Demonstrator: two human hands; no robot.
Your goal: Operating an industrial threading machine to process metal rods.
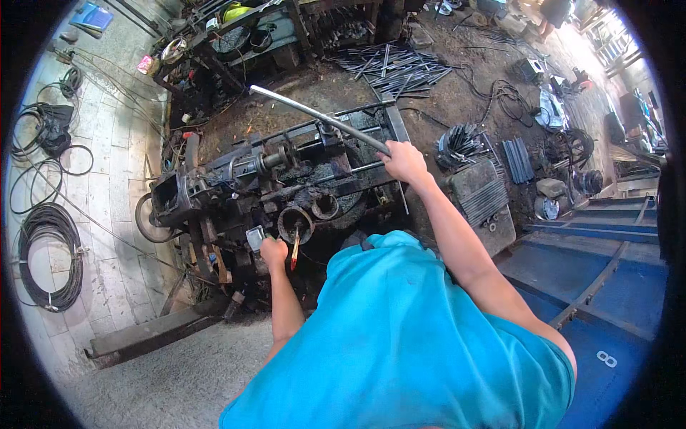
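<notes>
A long bare metal rod (314, 114) slants up and leftward above a dark, greasy machine (236, 168). My right hand (406, 163) is closed around its near end. Lower down, my left hand (274, 252) is at the machine's near side, its fingers curled beside a small pale grey box (255, 238). What those fingers grip, if anything, is hidden. Just right of that hand is a round metal cup (296, 223), and a brush (294, 250) with a red tip stands against it. A second cup (325, 206) sits close by.
Loose dark rods (393, 68) lie heaped on the floor beyond the machine. At right are a bundle of short rods (461, 143), a ribbed metal block (482, 196) and blue metal panels (586, 272). Coiled cable (50, 254) hangs along the pale wall (107, 214) at left.
</notes>
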